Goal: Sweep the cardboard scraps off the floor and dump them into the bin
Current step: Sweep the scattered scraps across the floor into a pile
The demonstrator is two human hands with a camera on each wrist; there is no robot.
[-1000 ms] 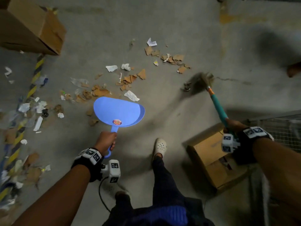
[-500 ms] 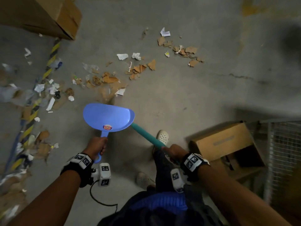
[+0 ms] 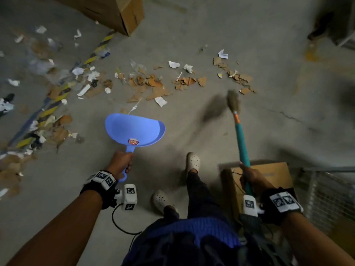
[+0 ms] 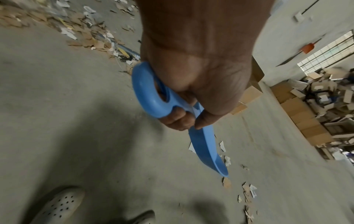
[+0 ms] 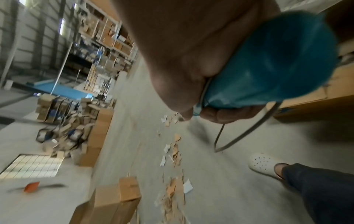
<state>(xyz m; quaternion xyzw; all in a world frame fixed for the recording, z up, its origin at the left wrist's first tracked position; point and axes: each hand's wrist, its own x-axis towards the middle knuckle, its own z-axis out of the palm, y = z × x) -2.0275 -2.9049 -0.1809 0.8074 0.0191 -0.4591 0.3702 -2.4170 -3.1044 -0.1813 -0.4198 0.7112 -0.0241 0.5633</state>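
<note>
My left hand (image 3: 121,162) grips the handle of a blue dustpan (image 3: 134,129), held just above the concrete floor; its pan looks empty. In the left wrist view the fingers (image 4: 180,119) curl round the dustpan's handle (image 4: 153,97). My right hand (image 3: 249,175) grips the teal handle of a broom (image 3: 241,139), whose blurred bristle head (image 3: 233,101) is near the floor beside the scraps. Brown cardboard scraps (image 3: 153,85) and white paper bits lie in a band ahead of the dustpan, with another cluster (image 3: 236,75) at the right.
An open cardboard box (image 3: 269,175) stands under my right hand, beside a wire mesh cage (image 3: 330,194). A large carton (image 3: 119,12) sits at the top. A yellow-black floor stripe (image 3: 57,98) runs through more litter on the left. My white clogs (image 3: 193,162) stand between the arms.
The broom has swung from behind the dustpan out to the right, head near the right scraps. The dustpan stayed in my left hand. The view shifted, showing more litter at left.
</note>
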